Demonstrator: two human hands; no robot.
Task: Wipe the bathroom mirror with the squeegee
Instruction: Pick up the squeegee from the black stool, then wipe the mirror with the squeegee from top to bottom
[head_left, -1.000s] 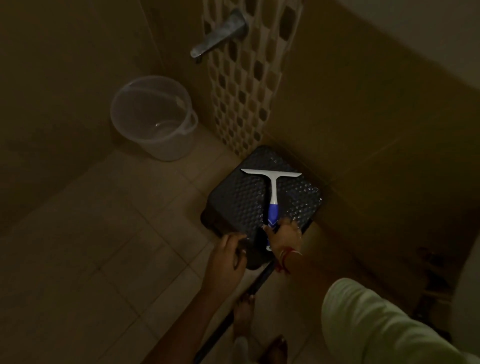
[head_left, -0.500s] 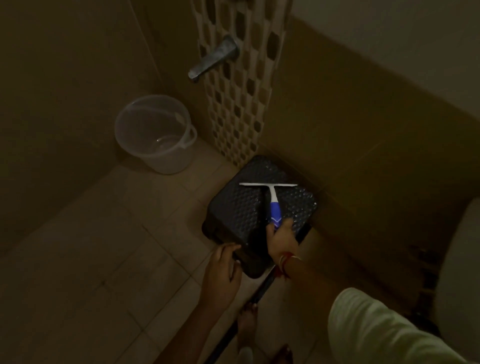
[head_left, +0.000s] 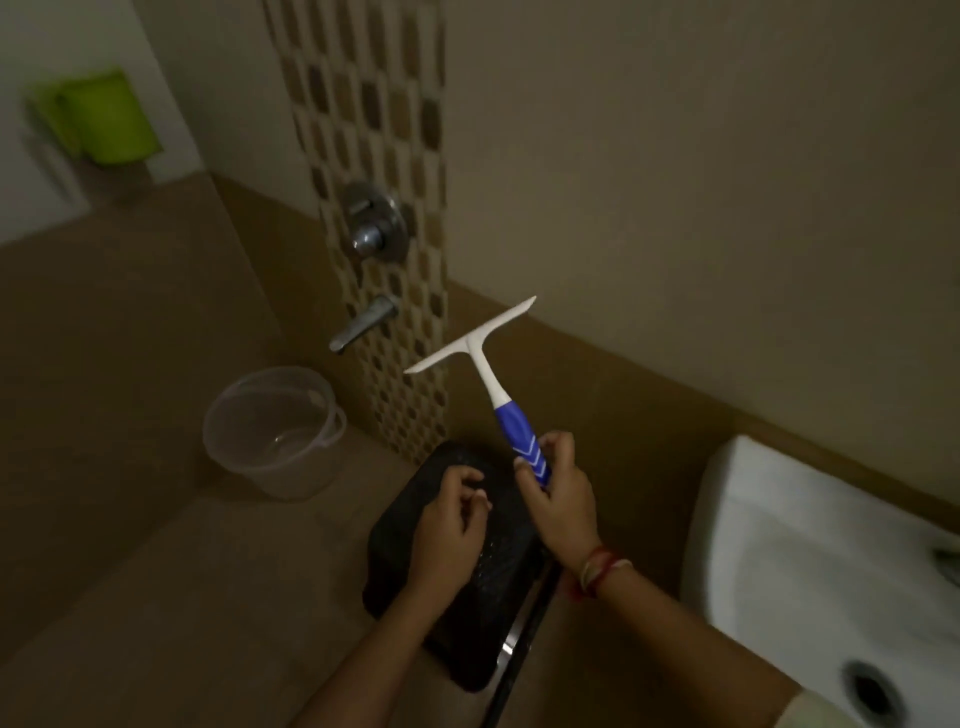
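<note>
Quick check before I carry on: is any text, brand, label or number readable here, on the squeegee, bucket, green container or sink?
No readable text, number or sign anywhere in this view.
squeegee: only white chevron stripes on the blue grip held by the right hand; no brand shows.
green container on the wall: blurred, no label made out.
bucket and sink: no markings show.

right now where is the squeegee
Mid-frame in the head view: the squeegee is held by its blue handle in the right hand, above the black stool, between the tap and the sink.
</note>
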